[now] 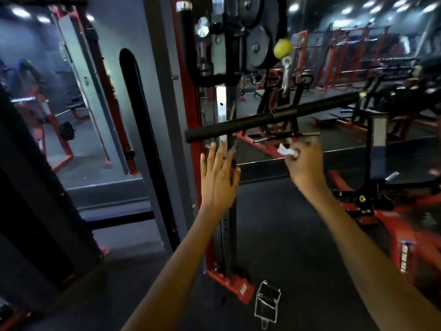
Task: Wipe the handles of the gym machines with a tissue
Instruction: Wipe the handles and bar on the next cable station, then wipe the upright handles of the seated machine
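Left hand flat, right hand gripping tissue — seemingly below bar

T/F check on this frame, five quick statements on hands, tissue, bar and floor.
1. The right hand grips a white tissue. True.
2. The left hand is wrapped round the black bar. False: its fingers are straight and sit below the bar.
3. The tissue is pressed against the bar. False: it is held below the bar, apart from it.
4. A metal stirrup handle lies on the floor. True.
5. A yellow ball hangs above the bar. True.
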Action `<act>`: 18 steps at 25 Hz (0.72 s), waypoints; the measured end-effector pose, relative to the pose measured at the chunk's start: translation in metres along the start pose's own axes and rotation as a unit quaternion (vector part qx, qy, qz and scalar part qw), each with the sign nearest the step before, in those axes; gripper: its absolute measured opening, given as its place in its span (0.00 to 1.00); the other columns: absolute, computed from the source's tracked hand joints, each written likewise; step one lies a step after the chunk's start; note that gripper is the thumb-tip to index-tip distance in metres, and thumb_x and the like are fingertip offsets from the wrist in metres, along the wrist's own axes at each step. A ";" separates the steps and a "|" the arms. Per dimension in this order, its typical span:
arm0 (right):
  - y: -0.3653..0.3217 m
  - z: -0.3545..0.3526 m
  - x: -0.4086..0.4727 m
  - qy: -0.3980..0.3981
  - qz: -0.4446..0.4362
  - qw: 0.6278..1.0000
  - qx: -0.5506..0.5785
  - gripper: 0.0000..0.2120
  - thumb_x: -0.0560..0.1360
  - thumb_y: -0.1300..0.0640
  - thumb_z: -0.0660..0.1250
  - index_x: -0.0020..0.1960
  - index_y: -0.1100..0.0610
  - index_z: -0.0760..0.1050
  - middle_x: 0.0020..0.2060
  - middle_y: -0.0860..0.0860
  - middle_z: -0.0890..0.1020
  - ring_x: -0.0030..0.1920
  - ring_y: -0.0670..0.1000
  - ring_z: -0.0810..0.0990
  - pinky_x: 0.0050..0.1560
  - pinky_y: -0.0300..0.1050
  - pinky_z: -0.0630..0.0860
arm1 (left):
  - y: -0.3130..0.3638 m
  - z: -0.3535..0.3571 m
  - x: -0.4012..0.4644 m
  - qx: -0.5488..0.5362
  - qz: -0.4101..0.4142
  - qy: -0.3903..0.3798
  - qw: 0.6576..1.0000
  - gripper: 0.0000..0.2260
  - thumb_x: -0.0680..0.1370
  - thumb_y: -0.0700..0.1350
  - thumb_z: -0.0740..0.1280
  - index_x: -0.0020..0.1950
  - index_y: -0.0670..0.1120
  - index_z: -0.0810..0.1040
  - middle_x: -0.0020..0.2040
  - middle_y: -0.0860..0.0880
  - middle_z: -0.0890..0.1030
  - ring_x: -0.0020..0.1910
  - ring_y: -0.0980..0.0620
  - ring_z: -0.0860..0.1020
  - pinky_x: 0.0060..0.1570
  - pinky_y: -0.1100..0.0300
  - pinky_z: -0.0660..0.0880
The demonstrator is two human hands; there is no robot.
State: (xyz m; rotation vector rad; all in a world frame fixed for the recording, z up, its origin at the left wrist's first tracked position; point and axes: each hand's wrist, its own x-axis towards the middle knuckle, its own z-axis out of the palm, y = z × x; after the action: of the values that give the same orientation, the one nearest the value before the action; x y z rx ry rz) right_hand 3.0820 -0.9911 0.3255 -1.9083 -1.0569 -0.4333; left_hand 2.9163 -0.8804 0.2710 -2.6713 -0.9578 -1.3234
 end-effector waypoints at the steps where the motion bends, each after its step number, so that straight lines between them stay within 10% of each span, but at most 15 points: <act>1: 0.006 -0.011 -0.012 0.000 0.009 1.000 -0.016 0.08 0.72 0.68 0.67 0.51 0.68 0.77 0.58 0.65 0.72 0.53 0.62 0.75 0.53 0.45 0.70 | 0.009 -0.003 -0.011 -0.015 0.010 -0.011 1.000 0.22 0.81 0.52 0.55 0.75 0.48 0.66 0.76 0.47 0.63 0.78 0.47 0.54 0.74 0.50 0.40; 18: 0.158 -0.141 -0.209 0.000 0.238 0.968 -0.075 0.02 0.70 0.66 0.66 0.41 0.61 0.77 0.40 0.57 0.82 0.40 0.57 0.80 0.41 0.47 0.76 | 0.196 0.055 -0.149 -0.102 -0.011 -0.315 0.944 0.18 0.81 0.52 0.60 0.70 0.47 0.71 0.68 0.48 0.74 0.69 0.49 0.70 0.72 0.50 0.61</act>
State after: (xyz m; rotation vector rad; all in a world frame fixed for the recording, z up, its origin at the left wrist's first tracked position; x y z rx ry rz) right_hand 3.1050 -1.2512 0.1836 -2.2126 -0.5454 -0.2415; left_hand 2.9911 -1.1020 0.1763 -3.3393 -0.9153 -0.5776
